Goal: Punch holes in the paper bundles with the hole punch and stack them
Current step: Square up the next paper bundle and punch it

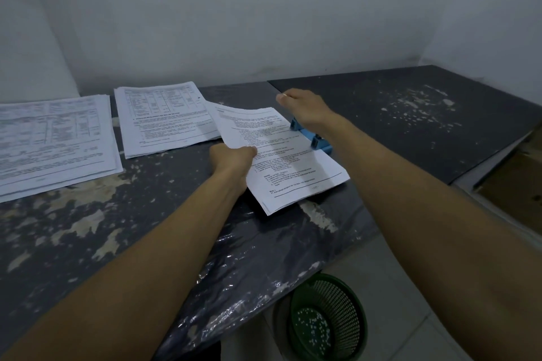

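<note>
A printed paper bundle (296, 167) lies slanted on the dark table, its right edge pushed into a blue hole punch (315, 139). My left hand (231, 160) grips the bundle's left edge, which curls up a little. My right hand (305, 110) rests flat on top of the punch and hides most of it. Two other stacks of printed sheets lie to the left: one (164, 119) in the middle by the wall, and a larger one (52, 143) at the far left.
The worn dark table (123, 228) has a plastic-wrapped front edge. A second dark tabletop (410, 114), speckled with white flecks, adjoins at the right. Below the table's front right corner a green mesh basket (328, 319) on the tiled floor holds paper dots.
</note>
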Action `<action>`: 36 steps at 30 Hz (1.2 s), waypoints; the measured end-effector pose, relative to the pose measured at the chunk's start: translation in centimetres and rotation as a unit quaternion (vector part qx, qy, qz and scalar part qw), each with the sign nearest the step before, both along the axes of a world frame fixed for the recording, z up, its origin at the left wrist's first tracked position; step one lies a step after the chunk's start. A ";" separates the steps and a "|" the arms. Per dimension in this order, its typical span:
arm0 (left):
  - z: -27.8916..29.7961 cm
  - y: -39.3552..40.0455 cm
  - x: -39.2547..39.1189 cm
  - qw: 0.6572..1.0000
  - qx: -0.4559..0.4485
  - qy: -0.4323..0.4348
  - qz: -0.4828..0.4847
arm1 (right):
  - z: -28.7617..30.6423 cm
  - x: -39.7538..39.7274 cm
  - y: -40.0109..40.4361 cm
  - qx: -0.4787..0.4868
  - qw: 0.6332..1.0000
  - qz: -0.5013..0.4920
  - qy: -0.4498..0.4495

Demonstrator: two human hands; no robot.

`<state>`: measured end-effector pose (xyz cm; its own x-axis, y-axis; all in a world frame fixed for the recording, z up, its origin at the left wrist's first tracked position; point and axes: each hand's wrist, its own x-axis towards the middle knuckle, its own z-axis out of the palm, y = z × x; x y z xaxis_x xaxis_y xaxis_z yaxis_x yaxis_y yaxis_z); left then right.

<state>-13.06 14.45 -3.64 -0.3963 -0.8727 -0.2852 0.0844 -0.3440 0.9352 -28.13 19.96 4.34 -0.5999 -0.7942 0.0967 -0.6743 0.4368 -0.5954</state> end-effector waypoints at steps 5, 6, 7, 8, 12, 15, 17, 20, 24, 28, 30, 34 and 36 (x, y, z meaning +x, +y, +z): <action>0.6 -0.1 2.1 0.999 -0.035 0.008 0.010 | 0.5 0.7 0.2 0.008 1.000 0.009 -0.007; 0.8 -0.3 2.8 0.999 -0.044 0.009 0.013 | 0.7 0.7 0.1 0.018 1.000 0.010 -0.012; 1.0 -0.5 3.6 0.998 -0.052 0.011 0.015 | 1.0 0.7 0.0 0.031 0.999 0.011 -0.013; 1.3 -0.8 4.5 0.998 -0.058 0.014 0.015 | 1.3 0.8 -0.1 0.049 0.999 0.012 -0.001; 2.5 -2.2 8.4 0.995 -0.095 0.023 0.017 | 1.9 2.7 0.0 0.086 0.985 -0.002 0.148; 4.0 -2.7 11.4 0.990 -0.138 0.011 0.023 | 1.8 6.5 0.1 -0.057 0.992 0.018 0.112; 5.2 -2.8 13.4 0.985 -0.168 0.006 0.026 | 1.8 8.8 -0.2 -0.113 0.993 0.031 0.025; 6.9 -2.8 16.7 0.974 -0.225 -0.003 0.024 | 2.0 12.1 -0.8 -0.188 0.973 0.028 -0.134; 7.9 -3.3 21.1 0.960 -0.275 -0.029 0.044 | 0.9 15.0 -1.5 -0.236 0.920 0.040 -0.312; 7.9 -3.6 24.6 0.949 -0.304 -0.045 0.066 | -0.1 18.0 -1.3 -0.241 0.909 0.068 -0.334; 7.4 -3.8 26.0 0.950 -0.301 -0.043 0.072 | -0.2 19.2 -1.3 -0.254 0.906 0.081 -0.329; 6.0 -3.9 28.1 0.955 -0.283 -0.031 0.083 | -1.1 21.5 -0.8 -0.253 0.906 0.110 -0.320; 5.5 -3.6 28.7 0.958 -0.275 -0.025 0.079 | -1.7 22.8 -0.3 -0.248 0.912 0.109 -0.309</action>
